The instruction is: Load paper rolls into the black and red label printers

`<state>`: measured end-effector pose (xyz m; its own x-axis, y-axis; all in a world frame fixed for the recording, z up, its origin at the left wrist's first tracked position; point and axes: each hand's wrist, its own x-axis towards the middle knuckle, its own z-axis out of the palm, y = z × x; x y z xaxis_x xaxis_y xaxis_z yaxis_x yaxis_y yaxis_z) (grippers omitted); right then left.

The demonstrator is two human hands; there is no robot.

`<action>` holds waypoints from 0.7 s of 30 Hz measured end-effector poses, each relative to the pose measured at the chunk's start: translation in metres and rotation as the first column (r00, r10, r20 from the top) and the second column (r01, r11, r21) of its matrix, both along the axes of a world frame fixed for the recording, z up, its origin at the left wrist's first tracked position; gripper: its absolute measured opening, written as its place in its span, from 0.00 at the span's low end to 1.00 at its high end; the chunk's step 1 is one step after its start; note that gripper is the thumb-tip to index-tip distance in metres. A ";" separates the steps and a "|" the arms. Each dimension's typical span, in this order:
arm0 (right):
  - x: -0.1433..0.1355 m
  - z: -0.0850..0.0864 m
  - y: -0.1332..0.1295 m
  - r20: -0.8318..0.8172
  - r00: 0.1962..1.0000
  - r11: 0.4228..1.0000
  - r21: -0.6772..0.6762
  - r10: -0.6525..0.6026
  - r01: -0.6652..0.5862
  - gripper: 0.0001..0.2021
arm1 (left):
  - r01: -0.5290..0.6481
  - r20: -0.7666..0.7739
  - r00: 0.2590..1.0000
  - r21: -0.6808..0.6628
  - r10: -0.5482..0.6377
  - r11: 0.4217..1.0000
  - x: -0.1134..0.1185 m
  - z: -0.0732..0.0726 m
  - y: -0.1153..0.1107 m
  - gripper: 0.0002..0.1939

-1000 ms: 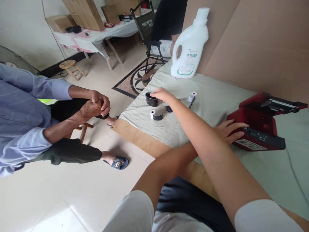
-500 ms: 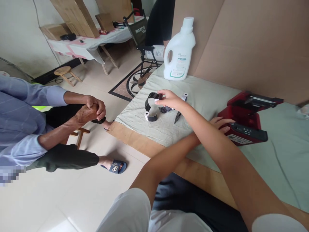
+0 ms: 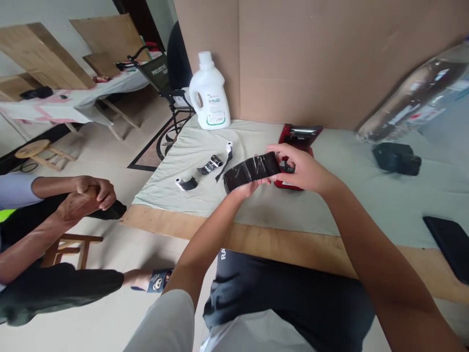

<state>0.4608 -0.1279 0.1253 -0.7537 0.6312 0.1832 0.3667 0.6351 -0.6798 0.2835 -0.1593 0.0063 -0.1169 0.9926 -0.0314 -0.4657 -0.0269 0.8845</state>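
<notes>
A black printed paper strip (image 3: pixel 251 171) stretches between my two hands in front of the open red printer (image 3: pixel 300 142). My right hand (image 3: pixel 295 166) pinches the strip's right end, fingers closed. From below, my left hand (image 3: pixel 251 188) supports the strip with its fingers closed against it. To the left on the cloth lie a small roll with a black tail (image 3: pixel 187 184), a black patterned roll (image 3: pixel 211 165) and a white roll with a dark strip (image 3: pixel 227 155). The strip and my right hand partly hide the printer.
A white detergent bottle (image 3: pixel 210 98) stands by the cardboard wall (image 3: pixel 286 63). On the right are a black object (image 3: pixel 397 159), a plastic-wrapped item (image 3: pixel 414 93) and a black phone (image 3: pixel 449 244). Another person's clasped hands (image 3: pixel 86 198) are at the left.
My right hand has lifted the black strip off the cloth and brought it rightward. My left hand has left the printer for the strip. The view has turned right.
</notes>
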 end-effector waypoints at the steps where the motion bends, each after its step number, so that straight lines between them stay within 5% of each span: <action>1: 0.007 -0.002 -0.001 0.014 1.000 1.000 0.010 0.021 -0.022 0.35 | 0.094 -0.023 0.995 0.010 -0.094 0.996 0.002 0.001 -0.004 0.29; 3: 0.018 -0.006 -0.001 0.040 0.997 0.998 0.011 0.063 -0.064 0.34 | 0.222 -0.065 0.973 0.015 -0.220 0.975 0.007 0.000 -0.011 0.32; 5: 0.028 -0.007 0.000 0.058 0.993 0.995 -0.004 0.098 -0.098 0.36 | 0.231 -0.081 0.970 0.006 -0.229 0.973 0.014 -0.001 -0.014 0.30; 8: 0.038 -0.006 0.007 0.038 0.995 0.995 -0.046 0.089 -0.087 0.37 | 0.163 -0.077 0.984 0.057 -0.159 0.985 0.025 0.002 -0.014 0.19; 11: 0.037 -0.005 0.016 0.007 1.000 0.999 -0.053 0.016 -0.015 0.27 | 0.052 -0.077 0.996 0.121 -0.043 0.991 0.035 0.006 -0.015 0.10; 21: 0.023 0.001 0.027 0.170 0.985 0.986 0.166 0.004 -0.032 0.13 | 0.008 0.036 0.999 0.028 -0.009 1.000 0.043 0.001 -0.014 0.28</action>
<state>0.4834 -0.1012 0.1266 -0.7938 0.5882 0.1548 0.4541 0.7424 -0.4925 0.3266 -0.1736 0.0075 -0.1074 0.9942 -0.0079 -0.4981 -0.0470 0.8659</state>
